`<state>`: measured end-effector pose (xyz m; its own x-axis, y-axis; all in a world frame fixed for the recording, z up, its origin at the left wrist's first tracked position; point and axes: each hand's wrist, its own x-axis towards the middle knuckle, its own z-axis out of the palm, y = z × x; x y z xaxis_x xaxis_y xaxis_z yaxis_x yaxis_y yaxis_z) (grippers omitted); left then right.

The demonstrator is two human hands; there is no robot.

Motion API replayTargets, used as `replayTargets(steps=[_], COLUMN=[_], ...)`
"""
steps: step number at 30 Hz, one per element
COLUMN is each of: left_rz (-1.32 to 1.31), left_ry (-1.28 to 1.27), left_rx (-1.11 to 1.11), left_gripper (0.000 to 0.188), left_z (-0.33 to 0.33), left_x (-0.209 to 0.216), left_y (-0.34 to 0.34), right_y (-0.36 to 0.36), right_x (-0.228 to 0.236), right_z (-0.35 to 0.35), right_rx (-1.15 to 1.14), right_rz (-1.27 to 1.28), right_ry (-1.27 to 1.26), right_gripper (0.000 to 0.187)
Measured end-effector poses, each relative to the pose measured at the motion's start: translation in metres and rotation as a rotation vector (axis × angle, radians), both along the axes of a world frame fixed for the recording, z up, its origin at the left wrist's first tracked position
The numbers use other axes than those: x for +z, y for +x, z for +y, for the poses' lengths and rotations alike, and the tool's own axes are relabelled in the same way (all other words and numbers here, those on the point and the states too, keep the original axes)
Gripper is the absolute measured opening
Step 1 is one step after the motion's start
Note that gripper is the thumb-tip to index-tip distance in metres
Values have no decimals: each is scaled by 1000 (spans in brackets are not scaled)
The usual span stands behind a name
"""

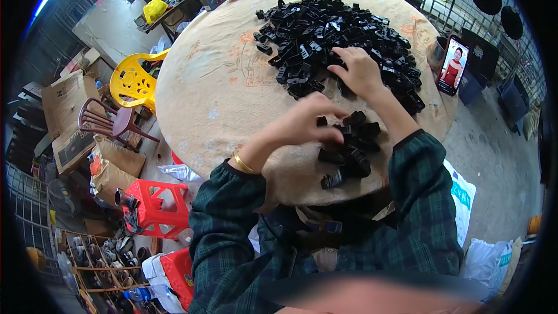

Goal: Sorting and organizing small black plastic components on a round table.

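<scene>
A large heap of small black plastic pieces (325, 29) covers the far right part of the round table. My right hand (361, 74) reaches onto the near edge of this heap, thumb and forefinger apart, with nothing visible between them. Closer to me lies a smaller cluster of the same black pieces (356, 154). Beside its upper left edge, my left hand (308, 121) has its fingers curled around a small black plastic piece (321, 121), partly hidden by the fingers. A gold bangle (243, 164) circles my left wrist.
A patterned beige cloth (197, 93) covers the table. Upright at its right edge stands a phone (454, 65) with a lit screen. A yellow chair (132, 81), a brown chair (113, 121) and a red stool (154, 206) stand to the left. White sacks (491, 261) lie at the lower right.
</scene>
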<state>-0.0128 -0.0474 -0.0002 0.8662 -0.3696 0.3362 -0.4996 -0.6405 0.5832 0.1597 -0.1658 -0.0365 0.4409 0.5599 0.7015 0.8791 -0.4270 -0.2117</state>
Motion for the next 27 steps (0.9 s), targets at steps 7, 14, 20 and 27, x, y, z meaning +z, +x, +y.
replayTargets(steps=[7,14,20,27], left_rz=[10,-93,-111,41], left_ry=[167,306,308,-398], left_rx=[501,494,438,539], left_gripper=[33,35,33,29], left_z=[61,51,54,50], left_x=[-22,-38,-38,-32], left_y=[11,23,22,26], right_y=[-11,-25,-32,-34], right_x=[5,11,3,21], right_z=[3,-8,-3,-6], right_rx=[59,286,459,387], right_rz=[167,219,301,517], right_ry=[-27,-245,-359,-200], right_gripper=[25,27,32,28])
